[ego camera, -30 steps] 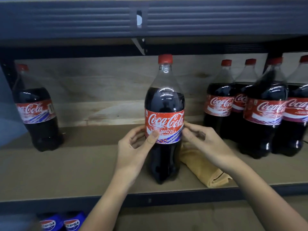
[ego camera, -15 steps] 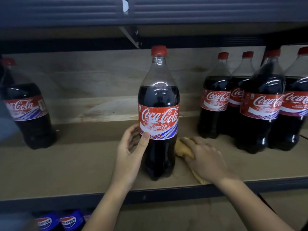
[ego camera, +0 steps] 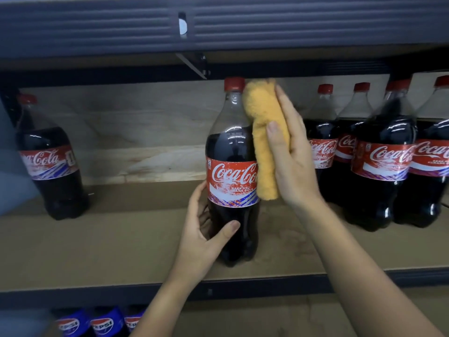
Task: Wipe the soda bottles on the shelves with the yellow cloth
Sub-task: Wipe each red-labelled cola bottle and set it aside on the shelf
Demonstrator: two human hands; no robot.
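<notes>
A tall Coca-Cola bottle (ego camera: pixel 230 166) with a red cap stands upright in the middle of the brown shelf board (ego camera: pixel 121 239). My left hand (ego camera: pixel 204 234) grips its lower body from the left, thumb across the front. My right hand (ego camera: pixel 291 156) holds the folded yellow cloth (ego camera: pixel 264 142) and presses it against the bottle's right side, from the neck down to the label. The cloth's top reaches cap height.
One more Coca-Cola bottle (ego camera: pixel 51 161) stands at the far left. Several others (ego camera: pixel 381 164) crowd the right end of the shelf. Pepsi bottles (ego camera: pixel 102 324) show on the shelf below. The dark upper shelf beam (ego camera: pixel 218 27) hangs close above the caps.
My right hand picked the yellow cloth up off the shelf board and raised it against the bottle's upper right side. My left hand slid lower on the bottle.
</notes>
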